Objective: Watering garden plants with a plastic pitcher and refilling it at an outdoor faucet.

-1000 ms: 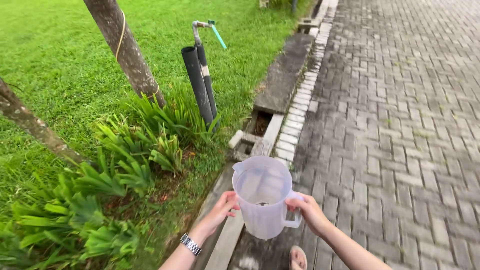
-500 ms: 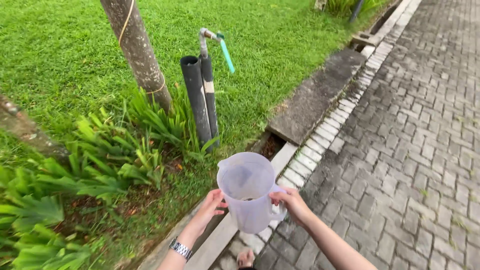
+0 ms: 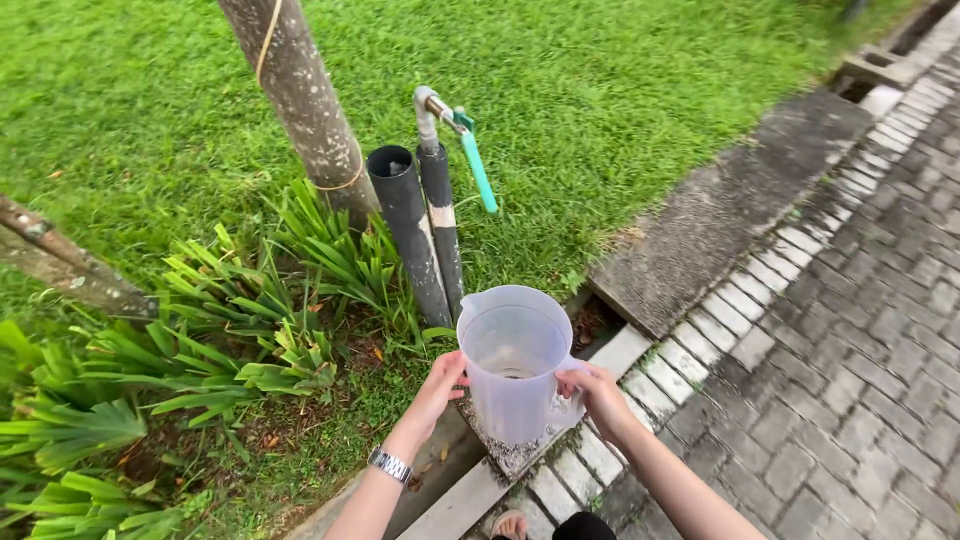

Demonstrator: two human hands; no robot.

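I hold a translucent plastic jug (image 3: 513, 362) upright in front of me with both hands. My left hand (image 3: 440, 385), with a metal watch on its wrist, presses against the jug's left side. My right hand (image 3: 598, 394) grips the handle on the jug's right side. The jug looks nearly empty, with a little dark matter at its bottom. Just beyond it stands a black pipe post (image 3: 407, 230) with a tap and a short green hose (image 3: 478, 170) pointing down toward the jug.
A tree trunk (image 3: 300, 95) rises behind the pipes, with leafy green plants (image 3: 250, 320) at its foot and lawn beyond. A concrete slab (image 3: 730, 205) covers a drain beside a grey brick path (image 3: 860, 330). My foot (image 3: 508, 524) shows at the bottom edge.
I have stepped closer to the tap and turned left. The jug, still in both hands, now sits just below and in front of the green hose.
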